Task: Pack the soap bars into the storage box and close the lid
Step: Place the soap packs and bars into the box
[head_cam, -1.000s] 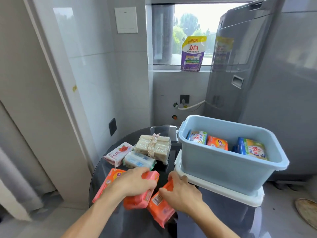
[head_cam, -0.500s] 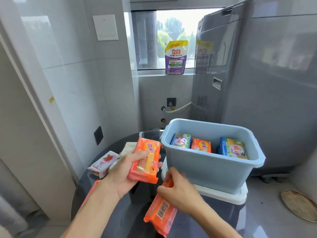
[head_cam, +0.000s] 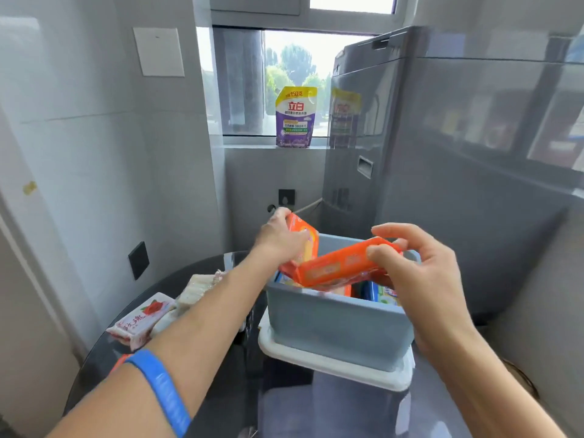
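The light blue storage box (head_cam: 335, 327) stands on its white lid (head_cam: 331, 365) on a dark round glass table (head_cam: 221, 390). My left hand (head_cam: 281, 238) grips an orange soap pack (head_cam: 305, 245) upright over the box's far left corner. Held over the box opening is a second orange soap pack (head_cam: 338, 267), pinched by its end in my right hand (head_cam: 420, 279). Packed soap bars (head_cam: 382, 292) show inside the box. On the table to the left lie a white rose-print soap bar (head_cam: 143, 320) and a tied bundle of pale bars (head_cam: 197, 287), partly hidden by my arm.
A grey washing machine (head_cam: 458, 169) stands close behind and right of the box. A purple detergent pouch (head_cam: 295, 116) sits on the window sill. Tiled walls close in on the left. Another orange pack (head_cam: 121, 361) peeks out beside my left forearm.
Both hands have lifted their orange soap packs from table height to above the box opening. The view has tilted upward and closer to the box.
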`<control>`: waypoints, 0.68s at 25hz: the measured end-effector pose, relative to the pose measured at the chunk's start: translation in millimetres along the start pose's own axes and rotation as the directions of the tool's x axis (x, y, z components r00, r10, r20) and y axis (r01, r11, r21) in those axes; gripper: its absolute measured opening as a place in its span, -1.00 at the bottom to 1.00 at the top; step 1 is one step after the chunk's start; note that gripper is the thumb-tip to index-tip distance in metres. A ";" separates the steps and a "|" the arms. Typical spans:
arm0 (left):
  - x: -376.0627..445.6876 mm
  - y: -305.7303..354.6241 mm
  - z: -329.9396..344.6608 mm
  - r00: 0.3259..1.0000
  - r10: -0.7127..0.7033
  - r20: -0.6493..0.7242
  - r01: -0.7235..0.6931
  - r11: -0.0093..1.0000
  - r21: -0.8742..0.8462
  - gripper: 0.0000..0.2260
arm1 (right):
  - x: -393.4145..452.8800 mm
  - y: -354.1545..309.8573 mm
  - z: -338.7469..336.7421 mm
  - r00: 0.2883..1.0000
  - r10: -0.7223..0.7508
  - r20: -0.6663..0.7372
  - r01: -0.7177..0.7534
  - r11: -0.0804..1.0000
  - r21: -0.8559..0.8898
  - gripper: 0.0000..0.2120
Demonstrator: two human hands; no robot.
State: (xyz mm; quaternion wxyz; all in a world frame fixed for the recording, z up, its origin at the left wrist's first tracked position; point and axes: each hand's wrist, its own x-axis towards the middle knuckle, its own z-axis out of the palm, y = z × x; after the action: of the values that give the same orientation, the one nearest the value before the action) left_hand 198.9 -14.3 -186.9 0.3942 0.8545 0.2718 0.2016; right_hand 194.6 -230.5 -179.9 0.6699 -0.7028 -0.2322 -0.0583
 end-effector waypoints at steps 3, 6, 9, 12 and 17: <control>-2.5 -20.3 22.7 0.978 0.176 0.114 -0.210 0.832 0.513 -0.74 | 16.5 30.8 -14.6 0.962 -0.172 -0.214 0.089 0.932 -0.351 -0.85; -2.4 -24.9 25.3 0.920 0.393 0.003 -0.270 0.627 0.731 -0.81 | 25.3 62.0 -23.5 0.991 -0.134 -0.005 0.062 0.494 -0.867 -0.70; -2.0 -34.1 15.1 0.965 0.260 -0.023 -0.176 0.714 0.677 -0.80 | 33.4 57.6 -19.5 0.996 0.005 0.094 0.092 0.110 -0.990 -0.59; -9.4 -41.3 11.7 0.980 0.197 0.034 -0.181 0.805 0.565 -0.77 | 27.7 51.7 -7.1 0.988 -0.052 0.143 0.148 0.118 -0.982 -0.64; -55.2 -88.1 1.2 0.924 0.372 -0.088 -0.375 0.927 -0.027 -0.71 | -21.2 62.4 39.7 0.819 -0.476 0.320 0.512 0.355 -0.782 -0.88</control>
State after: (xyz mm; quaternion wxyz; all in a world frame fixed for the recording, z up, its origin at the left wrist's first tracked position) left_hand 130.1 -1.6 -263.8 0.3558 0.8729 0.1153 0.3132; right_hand 192.0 -197.0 -249.0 0.1908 -0.8327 -0.3866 -0.3476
